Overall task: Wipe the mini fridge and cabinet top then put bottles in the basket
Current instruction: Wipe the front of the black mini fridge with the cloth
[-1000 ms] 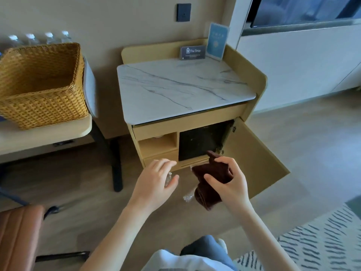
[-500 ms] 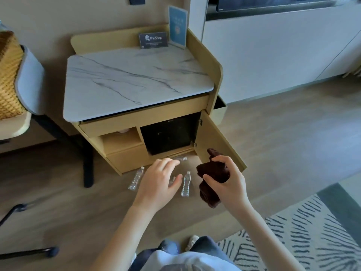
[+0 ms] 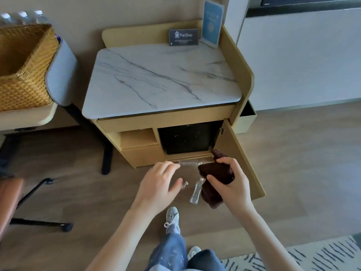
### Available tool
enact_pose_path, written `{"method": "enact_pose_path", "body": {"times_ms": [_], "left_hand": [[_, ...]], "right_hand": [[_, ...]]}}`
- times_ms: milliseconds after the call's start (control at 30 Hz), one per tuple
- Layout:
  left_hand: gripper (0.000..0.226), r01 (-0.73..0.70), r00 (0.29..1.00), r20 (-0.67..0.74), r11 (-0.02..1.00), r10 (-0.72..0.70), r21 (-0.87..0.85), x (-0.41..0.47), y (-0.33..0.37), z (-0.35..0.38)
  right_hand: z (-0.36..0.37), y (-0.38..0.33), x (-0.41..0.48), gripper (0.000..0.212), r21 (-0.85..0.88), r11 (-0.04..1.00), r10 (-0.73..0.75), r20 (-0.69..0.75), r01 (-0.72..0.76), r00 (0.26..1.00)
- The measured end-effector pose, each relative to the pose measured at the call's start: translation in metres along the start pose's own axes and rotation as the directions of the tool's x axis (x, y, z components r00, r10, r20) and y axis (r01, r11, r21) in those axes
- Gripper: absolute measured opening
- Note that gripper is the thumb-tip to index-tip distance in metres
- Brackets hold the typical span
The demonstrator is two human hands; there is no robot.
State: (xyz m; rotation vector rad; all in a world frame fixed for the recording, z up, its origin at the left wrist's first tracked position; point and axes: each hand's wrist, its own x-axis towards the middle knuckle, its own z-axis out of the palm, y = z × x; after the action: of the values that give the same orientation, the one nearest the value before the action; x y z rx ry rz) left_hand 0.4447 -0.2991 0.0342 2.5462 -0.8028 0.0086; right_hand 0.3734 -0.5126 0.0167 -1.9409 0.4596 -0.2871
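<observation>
Black mini fridge (image 3: 186,137), unwiped, I judged: right grip (image 3: 231,184) clutched bunched brown cloth (image 3: 215,173); left grip (image 3: 160,184) spread, empty; wiping next.

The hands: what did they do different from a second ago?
Not much changed. The left hand stayed open and empty, hovering over the bottles on the floor; nothing was picked up or let go. The right hand kept its grip on the brown cloth. The view mostly shifted. The cabinet door stayed open.
</observation>
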Motion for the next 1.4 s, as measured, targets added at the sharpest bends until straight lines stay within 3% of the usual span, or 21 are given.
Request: {"method": "enact_pose_path", "body": {"times_ms": [333, 600, 833, 1100, 1400], "left_hand": [[0.034, -0.010, 0.999, 0.048, 0.999, 0.012, -0.036, 0.104, -0.064, 0.017], [0.033, 0.045, 0.998, 0.054, 0.998, -0.044, -0.032, 0.172, -0.111, 0.075], [0.035, 0.159, 0.985, 0.067, 0.987, -0.159, 0.005, 0.200, -0.146, 0.180], [0.036, 0.235, 0.971, 0.042, 0.972, -0.234, 0.000, 0.231, -0.219, 0.322], [0.042, 0.125, 0.992, -0.044, 0.989, -0.122, 0.073, 0.253, -0.340, 0.469]], "right_hand": [[0.047, 0.002, 0.113, 0.049, 0.025, 0.998, 0.050, -0.012, -0.049, 0.999], [0.081, 0.052, 0.191, 0.049, 0.049, 0.996, 0.075, 0.019, -0.076, 0.997], [0.110, 0.156, 0.246, 0.049, 0.006, 0.999, 0.053, 0.110, -0.054, 0.992], [0.175, 0.299, 0.304, 0.050, -0.011, 1.000, 0.011, 0.112, -0.010, 0.994], [0.280, 0.458, 0.356, 0.047, 0.101, 0.994, -0.033, 0.062, 0.027, 0.998]]}}
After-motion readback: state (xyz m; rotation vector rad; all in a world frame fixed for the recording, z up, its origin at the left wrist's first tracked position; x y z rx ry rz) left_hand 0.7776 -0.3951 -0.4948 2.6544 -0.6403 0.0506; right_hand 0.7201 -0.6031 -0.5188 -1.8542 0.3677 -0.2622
